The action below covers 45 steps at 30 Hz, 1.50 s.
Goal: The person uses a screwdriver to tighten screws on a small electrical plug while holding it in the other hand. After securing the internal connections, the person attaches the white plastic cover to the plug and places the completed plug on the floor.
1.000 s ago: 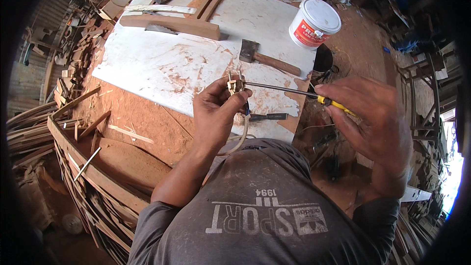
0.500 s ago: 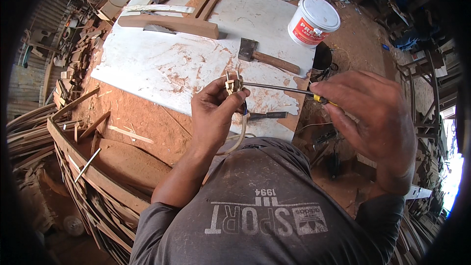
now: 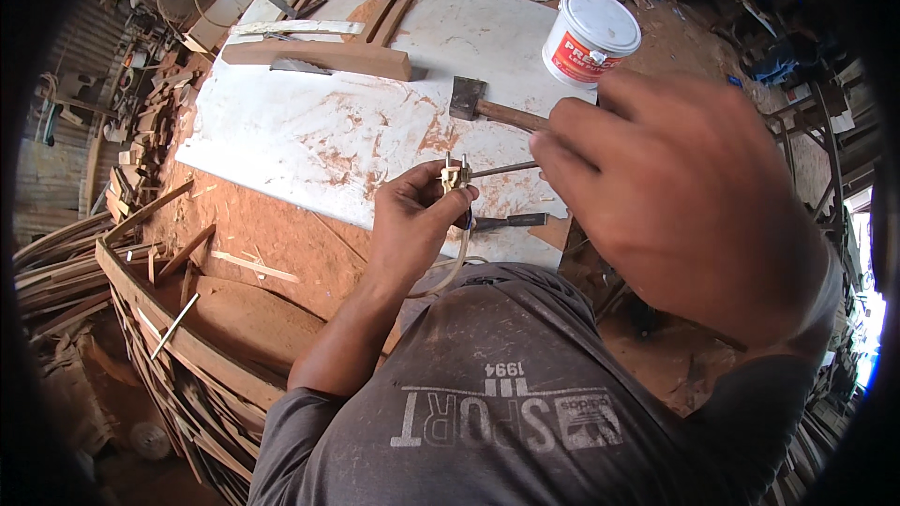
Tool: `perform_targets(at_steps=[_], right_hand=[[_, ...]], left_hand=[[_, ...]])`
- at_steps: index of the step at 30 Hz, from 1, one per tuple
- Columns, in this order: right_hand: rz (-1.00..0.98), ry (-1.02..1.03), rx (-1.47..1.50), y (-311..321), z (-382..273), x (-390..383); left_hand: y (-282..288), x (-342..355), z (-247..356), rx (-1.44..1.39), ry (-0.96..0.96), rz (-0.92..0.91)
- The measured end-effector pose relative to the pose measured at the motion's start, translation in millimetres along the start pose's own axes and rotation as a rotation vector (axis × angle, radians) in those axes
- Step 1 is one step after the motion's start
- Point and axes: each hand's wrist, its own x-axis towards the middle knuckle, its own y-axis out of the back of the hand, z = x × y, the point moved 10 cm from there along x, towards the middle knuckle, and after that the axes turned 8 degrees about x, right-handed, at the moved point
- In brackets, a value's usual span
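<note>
Right hand (image 3: 670,192) moved nearer plug (image 3: 455,177) | its fingers grip screwdriver (image 3: 506,170) | left hand (image 3: 412,223): fingers pinch plug

A woodworking workshop, as the hammer (image 3: 467,99), wooden frame (image 3: 403,7) and heaped timber strips (image 3: 61,272) show

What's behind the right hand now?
Beside the right hand, part of a thin metal shaft and of a wooden-handled hammer show. Their right ends are covered; anything else behind the hand cannot be seen.

the right hand (image 3: 680,197) has come nearer the plug (image 3: 455,176), now hiding the handle of the screwdriver (image 3: 506,169) and, seemingly, the end of the hammer (image 3: 503,112).
</note>
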Motion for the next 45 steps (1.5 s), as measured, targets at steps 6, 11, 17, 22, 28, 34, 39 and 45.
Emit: perform_targets(at_steps=[6,11,17,22,28,34,39,45], right_hand=[[-0.170,0.094,0.077,-9,1,22],[-0.050,0.215,0.176,-3,-3,26],[-0.073,0.212,0.302,-30,4,32],[0.071,0.256,0.310,-26,8,25],[-0.209,0.227,0.254,-46,9,40],[-0.167,0.134,0.366,-69,19,40],[-0.250,0.197,0.251,-84,5,35],[-0.128,0.102,0.399,-97,9,32]], left_hand=[[4,6,-23,-0.038,0.090,-0.040],[2,6,-44,-0.104,0.183,-0.076],[-5,4,-54,-0.124,0.263,-0.131],[-3,8,-61,-0.162,0.285,-0.133],[-8,11,-71,-0.107,0.310,-0.189],[-7,14,-72,-0.068,0.300,-0.217],[-3,15,-76,-0.035,0.324,-0.192],[-1,20,-85,-0.020,0.333,-0.202]])
